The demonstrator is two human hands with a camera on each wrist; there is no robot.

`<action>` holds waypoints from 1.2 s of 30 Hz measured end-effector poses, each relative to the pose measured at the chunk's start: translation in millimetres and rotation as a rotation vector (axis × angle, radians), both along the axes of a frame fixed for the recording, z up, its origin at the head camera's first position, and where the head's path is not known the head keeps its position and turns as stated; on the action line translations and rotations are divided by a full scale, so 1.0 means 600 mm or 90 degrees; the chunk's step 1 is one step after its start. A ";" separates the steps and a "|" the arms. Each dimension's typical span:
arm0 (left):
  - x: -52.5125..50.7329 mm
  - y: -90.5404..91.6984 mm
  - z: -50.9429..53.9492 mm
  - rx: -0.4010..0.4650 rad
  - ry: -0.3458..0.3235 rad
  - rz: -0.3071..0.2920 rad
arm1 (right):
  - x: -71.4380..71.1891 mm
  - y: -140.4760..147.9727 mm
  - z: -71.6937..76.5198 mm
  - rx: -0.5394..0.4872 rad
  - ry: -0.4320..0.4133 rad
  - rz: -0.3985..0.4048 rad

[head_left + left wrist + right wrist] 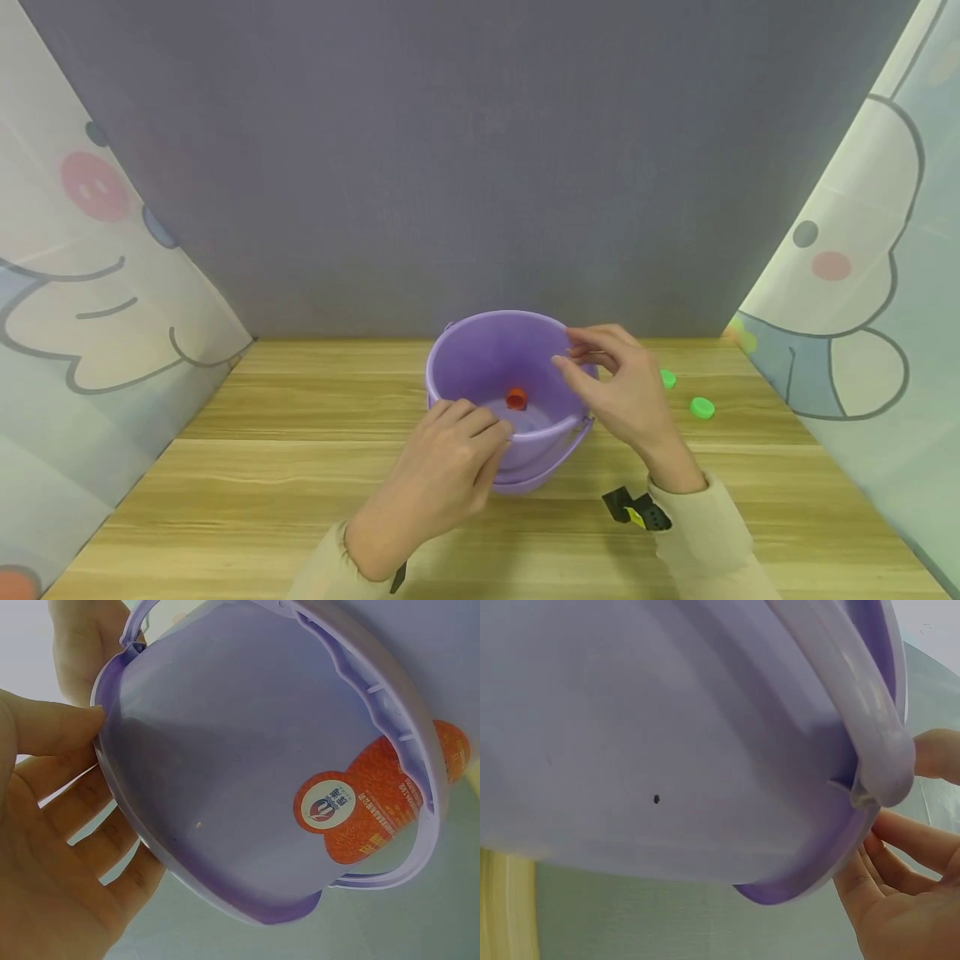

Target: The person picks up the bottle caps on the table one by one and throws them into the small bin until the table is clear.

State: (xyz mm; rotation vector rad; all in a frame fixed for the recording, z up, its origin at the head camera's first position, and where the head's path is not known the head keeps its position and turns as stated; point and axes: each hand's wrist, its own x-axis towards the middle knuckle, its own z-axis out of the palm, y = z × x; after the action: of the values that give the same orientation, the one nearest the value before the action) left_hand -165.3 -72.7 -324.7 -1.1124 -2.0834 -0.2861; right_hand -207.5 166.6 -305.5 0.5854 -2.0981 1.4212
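Observation:
A purple bucket [517, 454] stands upright on the wooden table, its handle [416, 742] hanging down the near side. Inside, at the bottom, lies a small red round piece [516, 399]. My left hand [442, 471] grips the near rim, with the thumb outside and the fingers over the edge, as the left wrist view shows. At the right rim is my right hand [626, 387], fingers and thumb parted over the opening with nothing visible between them. In the right wrist view its fingers [900, 862] lie beside the rim, partly hidden behind it.
Two green caps, one nearer [702, 407] and one farther back [667, 379], lie on the table [300, 475] right of the bucket. A grey panel [480, 167] rises behind, and cartoon-printed sheets flank the left [75, 333] and right [862, 250].

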 end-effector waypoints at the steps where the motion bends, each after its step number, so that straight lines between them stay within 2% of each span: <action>1: 0.000 0.000 0.000 0.000 -0.002 0.000 | 0.000 0.001 0.000 -0.001 0.000 0.000; 5: 0.000 0.000 0.000 0.002 -0.014 -0.003 | 0.000 0.002 0.001 -0.003 -0.001 -0.002; 12: -0.001 0.001 0.000 0.000 0.004 -0.004 | -0.001 0.004 0.001 0.004 -0.007 -0.005; 22: 0.000 0.001 0.000 -0.004 -0.022 0.001 | 0.000 0.009 0.003 -0.004 0.001 -0.008; 36: 0.002 0.001 0.001 0.000 -0.022 0.001 | 0.002 0.016 0.007 0.004 -0.003 -0.015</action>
State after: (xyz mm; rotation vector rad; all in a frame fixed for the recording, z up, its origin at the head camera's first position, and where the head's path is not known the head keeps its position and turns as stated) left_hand -164.0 -72.1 -323.9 -1.1140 -2.1137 -0.3062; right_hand -206.5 176.1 -301.6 0.5582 -2.1076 1.4036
